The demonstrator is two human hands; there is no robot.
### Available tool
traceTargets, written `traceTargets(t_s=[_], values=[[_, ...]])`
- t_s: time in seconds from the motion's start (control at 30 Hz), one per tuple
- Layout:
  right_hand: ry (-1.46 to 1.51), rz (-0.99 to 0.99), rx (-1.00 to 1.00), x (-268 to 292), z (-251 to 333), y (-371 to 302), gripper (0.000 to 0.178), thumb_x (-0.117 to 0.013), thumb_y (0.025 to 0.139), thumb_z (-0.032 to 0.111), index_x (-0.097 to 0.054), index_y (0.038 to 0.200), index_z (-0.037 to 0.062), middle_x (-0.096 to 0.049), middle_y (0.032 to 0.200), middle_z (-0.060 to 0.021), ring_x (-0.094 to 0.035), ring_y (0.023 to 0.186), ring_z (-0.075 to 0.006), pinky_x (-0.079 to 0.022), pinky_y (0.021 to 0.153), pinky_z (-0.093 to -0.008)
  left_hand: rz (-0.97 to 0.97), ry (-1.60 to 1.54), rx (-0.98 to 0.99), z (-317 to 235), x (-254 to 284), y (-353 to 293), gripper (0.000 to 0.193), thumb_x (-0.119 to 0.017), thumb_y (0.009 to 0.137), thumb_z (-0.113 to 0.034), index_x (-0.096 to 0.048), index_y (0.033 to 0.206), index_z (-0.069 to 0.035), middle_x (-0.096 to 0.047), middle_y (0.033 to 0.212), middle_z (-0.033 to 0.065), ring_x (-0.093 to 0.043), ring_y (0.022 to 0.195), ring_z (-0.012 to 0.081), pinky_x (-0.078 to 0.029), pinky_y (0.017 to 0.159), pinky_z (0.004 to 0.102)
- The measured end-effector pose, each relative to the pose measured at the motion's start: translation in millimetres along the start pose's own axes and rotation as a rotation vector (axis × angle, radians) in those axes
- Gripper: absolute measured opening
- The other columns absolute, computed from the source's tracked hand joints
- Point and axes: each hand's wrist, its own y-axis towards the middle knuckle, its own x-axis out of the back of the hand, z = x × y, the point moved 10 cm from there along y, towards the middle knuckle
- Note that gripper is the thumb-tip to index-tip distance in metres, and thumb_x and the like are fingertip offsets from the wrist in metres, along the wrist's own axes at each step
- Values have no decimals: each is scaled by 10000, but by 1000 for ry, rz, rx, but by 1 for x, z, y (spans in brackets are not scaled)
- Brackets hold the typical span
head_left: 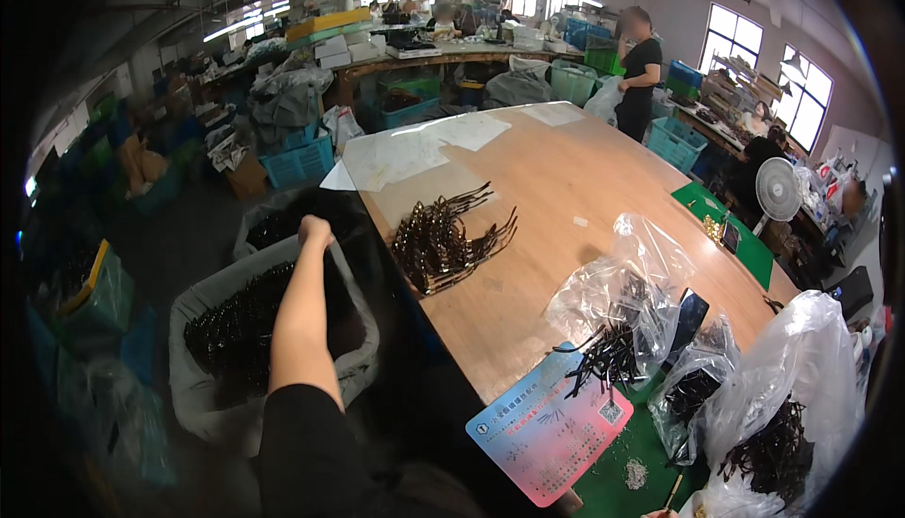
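Observation:
My left arm stretches over a grey-lined bin [179,353] of dark, slender pieces that look like eyeglass temples [240,325]. My left hand [316,231] is curled closed at the bin's far side; whatever its fingers hold is hidden. Only fingertips of my right hand [660,514] show at the lower edge, by a thin dark and gold rod [673,492] pinched in them. On the wooden table [556,188] lies a stack of brown, glossy eyeglass temples [438,245]. Black temples [613,353] spill from a see-through plastic bag [650,245] onto a blue and pink printed mat [547,428].
Bags of dark pieces [768,457] stand at the right, beside a dark phone [688,320]. Tiny metal bits [636,474] lie on the green mat [603,485]. A fan [777,188] stands beyond the table. A person in black [641,75] stands at the far side near blue crates [676,144].

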Motion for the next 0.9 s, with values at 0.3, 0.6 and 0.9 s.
traceTargets(t_s=[0.3,0.6,0.9], values=[[158,-157,62,20,0,9,95,-644,805,57,-597,867,2,-576,661,-12,-537,538,-74,-437,482,-218,1647,-374,-635,-115,-141,-534,238,-522,918,-119,-504,1142,-43,-578,980,66,-609,771,136,-511,584,267],[325,-368,156,15,-8,0,80,-646,823,49,-587,864,16,-582,684,-4,-538,574,-62,-439,511,-200,2331,-167,-256,-52,-106,-766,330,-430,949,-187,-444,1251,-55,-601,971,22,-514,580,48,-444,520,191],[350,-399,196,2,-3,1,76,-648,842,42,-576,861,29,-588,706,3,-539,610,-50,-441,539,-182,2272,-236,-119,-31,-114,-763,352,-465,949,-201,-450,1263,-42,-612,988,34,-496,580,36,-427,517,182]])
